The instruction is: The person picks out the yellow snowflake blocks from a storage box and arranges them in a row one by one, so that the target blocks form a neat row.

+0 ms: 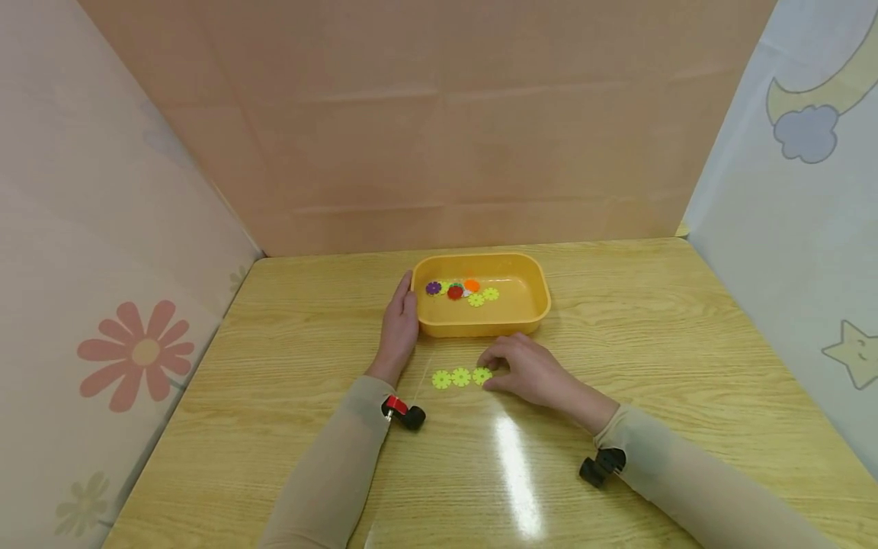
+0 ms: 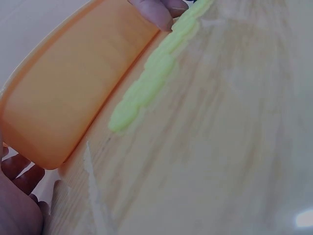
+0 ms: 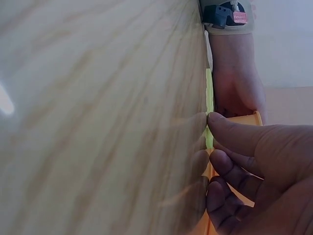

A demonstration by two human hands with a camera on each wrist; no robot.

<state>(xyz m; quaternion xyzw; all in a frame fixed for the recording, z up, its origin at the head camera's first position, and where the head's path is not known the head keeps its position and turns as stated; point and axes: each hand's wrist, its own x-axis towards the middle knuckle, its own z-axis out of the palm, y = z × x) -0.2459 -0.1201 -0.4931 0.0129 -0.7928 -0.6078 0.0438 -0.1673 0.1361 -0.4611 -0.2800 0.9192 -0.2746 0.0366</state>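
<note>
Left hand [image 1: 398,329], fingers extended, likely steadies yellow rectangular plastic tray [image 1: 473,330]; right hand [image 1: 533,371], perhaps aligning, pinches lime flower-shaped plastic disc [image 1: 481,376].

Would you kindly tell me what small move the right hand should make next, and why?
I would probably have the right hand lift away from the rightmost yellow flower piece: it already lies in line with the other two yellow pieces, and matching pieces lie in the yellow tray.

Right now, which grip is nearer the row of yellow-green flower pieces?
Right. The right grip is at the right end of the row; the left grip is farther, against the left side of the tub.
</note>
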